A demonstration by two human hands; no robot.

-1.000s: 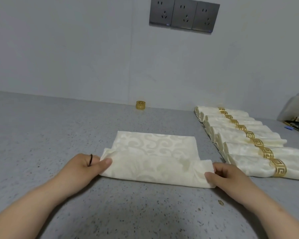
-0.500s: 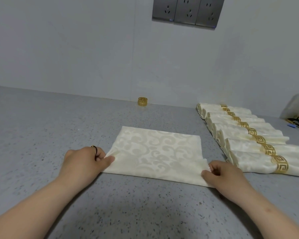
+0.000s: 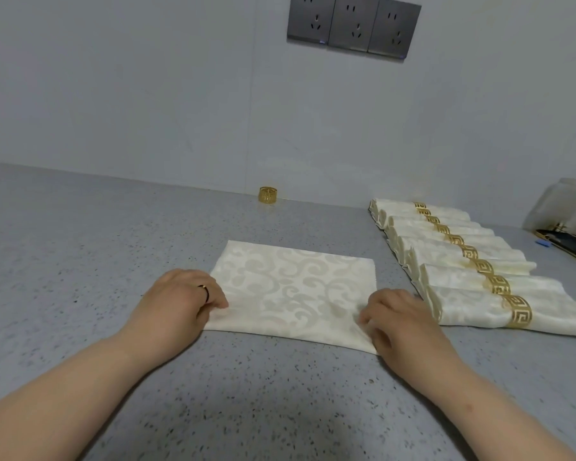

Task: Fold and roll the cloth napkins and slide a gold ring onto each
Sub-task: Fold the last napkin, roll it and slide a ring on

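Observation:
A cream patterned napkin (image 3: 296, 287) lies folded flat as a rectangle on the grey speckled counter (image 3: 80, 261). My left hand (image 3: 183, 301), with a dark ring on one finger, has its curled fingers on the napkin's near left corner. My right hand (image 3: 399, 317) has curled fingers at the near right corner, where the cloth puckers a little. A single loose gold ring (image 3: 267, 195) stands far back by the wall, well beyond both hands.
Several rolled napkins with gold rings (image 3: 463, 281) lie in a row just right of my right hand. A clear plastic bag (image 3: 562, 207) and a dark flat object (image 3: 569, 247) sit at the far right. Wall sockets (image 3: 353, 24) are above.
The near part of the napkin, held up and folded over a second ago, now lies flat. Both hands have shifted inward onto the near corners.

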